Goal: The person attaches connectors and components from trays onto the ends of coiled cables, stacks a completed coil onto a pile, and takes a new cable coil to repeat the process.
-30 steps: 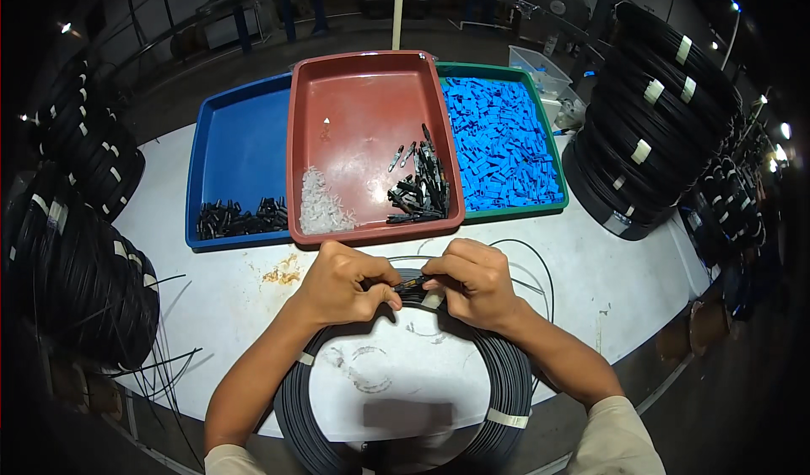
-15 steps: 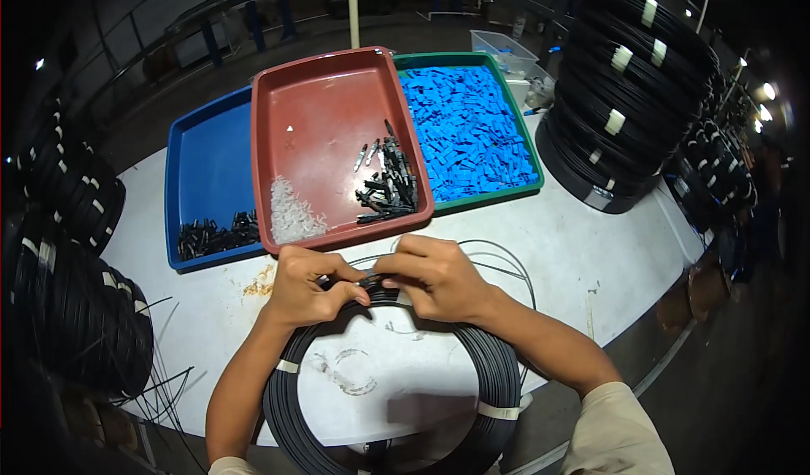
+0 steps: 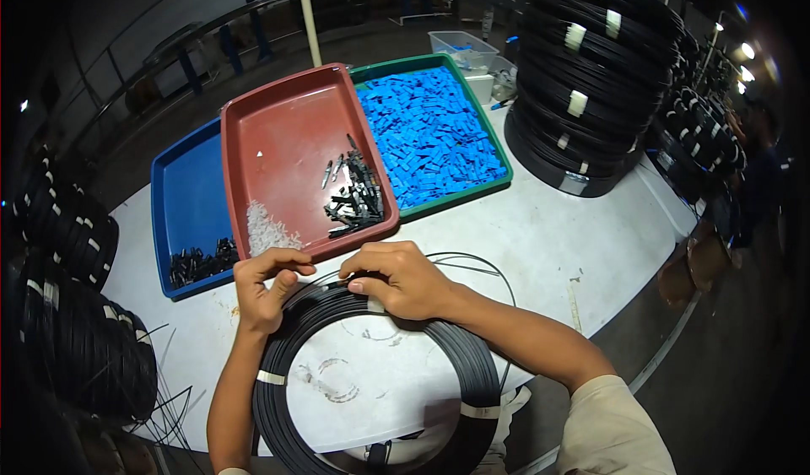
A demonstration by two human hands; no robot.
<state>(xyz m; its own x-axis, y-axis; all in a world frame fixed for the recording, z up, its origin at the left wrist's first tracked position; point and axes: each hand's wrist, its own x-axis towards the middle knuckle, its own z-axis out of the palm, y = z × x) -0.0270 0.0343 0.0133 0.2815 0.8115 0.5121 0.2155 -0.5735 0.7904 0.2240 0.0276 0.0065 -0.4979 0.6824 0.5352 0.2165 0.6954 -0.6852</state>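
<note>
A coil of black cable (image 3: 277, 407), tied with pale bands, lies across the near table edge below both hands. Over its far side, my right hand (image 3: 401, 281) pinches a thin black cable end between thumb and fingers; a small pale piece shows at the end. My left hand (image 3: 268, 288) is just left of it, thumb and fingers apart and holding nothing. Past the hands, a red tray (image 3: 291, 129) holds small white pieces (image 3: 270, 232) at its near left and black connectors (image 3: 359, 197) at its near right.
A blue tray (image 3: 192, 192) with small black parts stands left of the red one. To its right, a green tray (image 3: 456, 197) is full of blue pieces (image 3: 430, 133). Tall coil stacks rise at right (image 3: 591, 78) and left (image 3: 80, 340). A clear bin (image 3: 464, 53) stands behind.
My left hand has let go and drawn away leftward from the right hand, its fingers parting. The right hand keeps its pinch. The whole view has shifted, so trays and stacks appear farther left.
</note>
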